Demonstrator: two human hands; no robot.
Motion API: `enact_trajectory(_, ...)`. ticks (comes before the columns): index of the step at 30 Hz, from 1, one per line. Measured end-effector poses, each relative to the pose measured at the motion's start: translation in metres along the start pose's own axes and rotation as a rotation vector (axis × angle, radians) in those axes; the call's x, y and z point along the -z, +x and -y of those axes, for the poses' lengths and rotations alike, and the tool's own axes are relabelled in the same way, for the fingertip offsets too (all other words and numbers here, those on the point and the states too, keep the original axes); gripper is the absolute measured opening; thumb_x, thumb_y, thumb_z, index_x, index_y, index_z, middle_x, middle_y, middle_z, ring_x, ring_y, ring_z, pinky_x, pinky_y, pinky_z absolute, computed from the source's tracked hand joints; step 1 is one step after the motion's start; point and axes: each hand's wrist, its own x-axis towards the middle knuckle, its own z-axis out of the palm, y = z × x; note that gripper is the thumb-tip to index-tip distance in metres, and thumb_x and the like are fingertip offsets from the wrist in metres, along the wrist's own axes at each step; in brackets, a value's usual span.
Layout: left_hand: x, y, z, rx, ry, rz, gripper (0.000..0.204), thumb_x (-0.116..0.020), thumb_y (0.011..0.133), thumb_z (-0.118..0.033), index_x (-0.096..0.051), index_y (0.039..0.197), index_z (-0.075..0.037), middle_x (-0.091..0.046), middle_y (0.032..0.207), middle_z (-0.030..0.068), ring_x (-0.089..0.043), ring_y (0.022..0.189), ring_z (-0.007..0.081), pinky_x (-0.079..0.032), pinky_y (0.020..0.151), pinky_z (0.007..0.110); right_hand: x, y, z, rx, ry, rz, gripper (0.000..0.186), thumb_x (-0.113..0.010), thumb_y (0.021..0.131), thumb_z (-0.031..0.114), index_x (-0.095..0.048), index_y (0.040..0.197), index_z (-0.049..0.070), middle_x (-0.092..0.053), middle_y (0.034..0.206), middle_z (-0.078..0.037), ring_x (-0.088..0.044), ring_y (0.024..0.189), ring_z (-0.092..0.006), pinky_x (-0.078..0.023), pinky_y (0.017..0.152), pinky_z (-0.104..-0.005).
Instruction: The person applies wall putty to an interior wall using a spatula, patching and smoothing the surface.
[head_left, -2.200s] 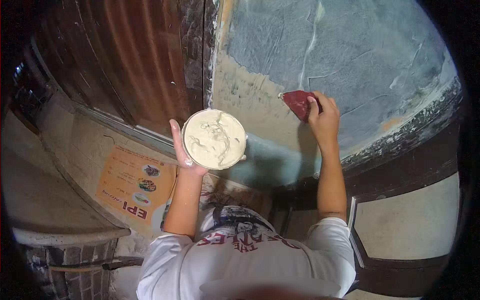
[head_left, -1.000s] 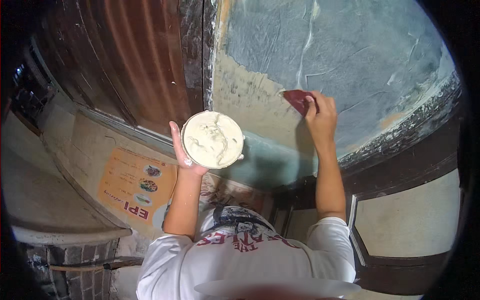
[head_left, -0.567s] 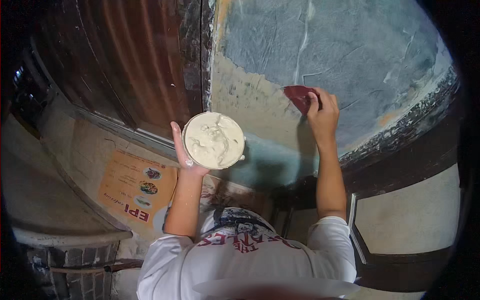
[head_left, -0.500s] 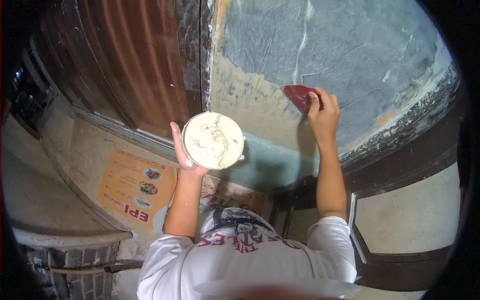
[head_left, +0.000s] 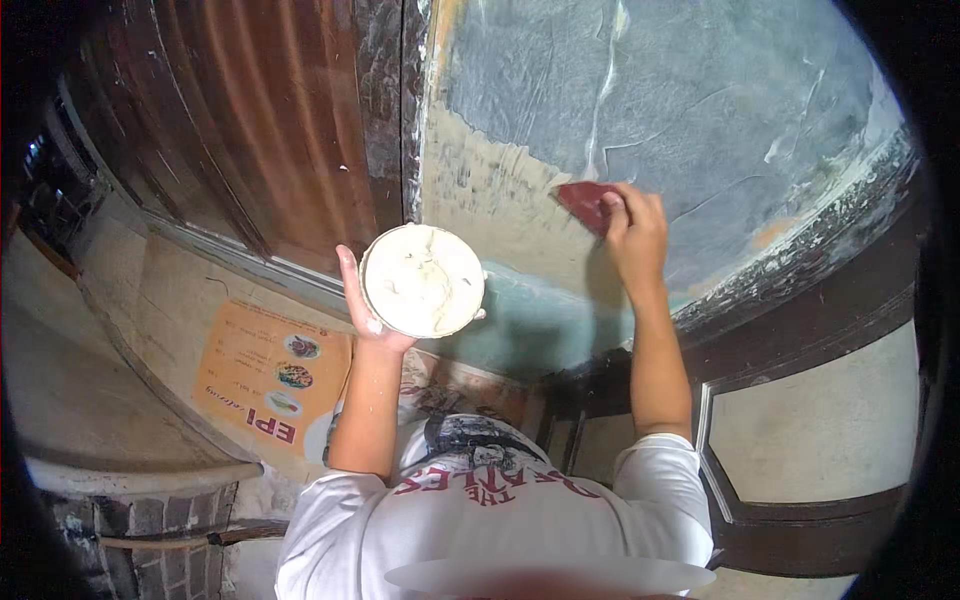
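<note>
paste-filled round tub (head_left: 430, 335), red scraper (head_left: 580, 203) at wall (head_left: 690, 130)

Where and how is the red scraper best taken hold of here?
Probably pinch the red scraper by its right end, coming from the right, thumb on the near face, as the right hand does. It looks thin and flat, and its pointed left corner is at the wall.

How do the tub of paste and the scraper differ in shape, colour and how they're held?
Shape: the tub has a round top; the scraper looks flat, its visible part roughly triangular.
Colour: the tub shows cream paste; the scraper is dark red.
Hold: the left hand supports the tub; the right hand pinches the scraper.
Shared: each is held in one hand.
</note>
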Motion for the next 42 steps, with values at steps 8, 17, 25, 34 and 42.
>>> enact_trajectory(8, 0.018, 0.005, -0.002, 0.030, 0.011, -0.042, 0.098, -0.042, 0.089, -0.082, -0.048, 0.146, -0.003, -0.049, 0.149, 0.0222, -0.051, 0.129, 0.0491, -0.038, 0.093, 0.084, 0.010, 0.016, -0.002, -0.057, 0.013, -0.090, 0.012, -0.069, 0.090, 0.008, -0.072, 0.101, 0.005, -0.073, 0.093, -0.013, -0.063, 0.086, -0.0329, -0.051, 0.079, -0.0410)
enact_trajectory(17, 0.016, 0.008, -0.001, 0.067, -0.237, -0.125, 0.101, -0.042, 0.088, -0.083, -0.046, 0.147, -0.001, -0.047, 0.149, 0.0248, -0.050, 0.130, 0.0511, -0.037, 0.094, 0.084, 0.000, -0.008, -0.007, -0.102, -0.059, -0.045, 0.014, -0.069, 0.090, 0.010, -0.073, 0.104, 0.008, -0.073, 0.094, -0.010, -0.062, 0.088, -0.0320, -0.051, 0.080, -0.0408)
enact_trajectory(25, 0.004, 0.003, -0.001, 0.017, -0.001, -0.030, 0.095, -0.040, 0.092, -0.080, -0.053, 0.140, 0.001, -0.057, 0.140, 0.0226, -0.058, 0.124, 0.0422, -0.047, 0.100, 0.065, -0.002, -0.017, -0.014, -0.058, 0.018, -0.018, 0.014, -0.068, 0.091, 0.010, -0.073, 0.103, 0.005, -0.073, 0.095, -0.012, -0.063, 0.087, -0.0331, -0.051, 0.079, -0.0416)
enact_trajectory(34, 0.000, 0.002, -0.002, 0.015, 0.037, -0.023, 0.090, -0.039, 0.093, -0.078, -0.061, 0.132, 0.000, -0.065, 0.130, 0.0190, -0.064, 0.116, 0.0360, -0.053, 0.099, 0.053, 0.002, 0.000, -0.015, -0.158, 0.092, -0.118, 0.014, -0.069, 0.092, 0.010, -0.073, 0.103, 0.004, -0.073, 0.096, -0.014, -0.065, 0.090, -0.0336, -0.052, 0.081, -0.0417)
enact_trajectory(42, -0.001, 0.003, -0.001, 0.017, 0.034, -0.034, 0.089, -0.040, 0.094, -0.077, -0.060, 0.132, 0.001, -0.064, 0.131, 0.0190, -0.063, 0.117, 0.0354, -0.052, 0.101, 0.053, -0.011, -0.004, -0.010, -0.130, 0.032, -0.073, 0.012, -0.069, 0.091, 0.010, -0.073, 0.102, 0.006, -0.073, 0.094, -0.013, -0.063, 0.087, -0.0340, -0.052, 0.080, -0.0414)
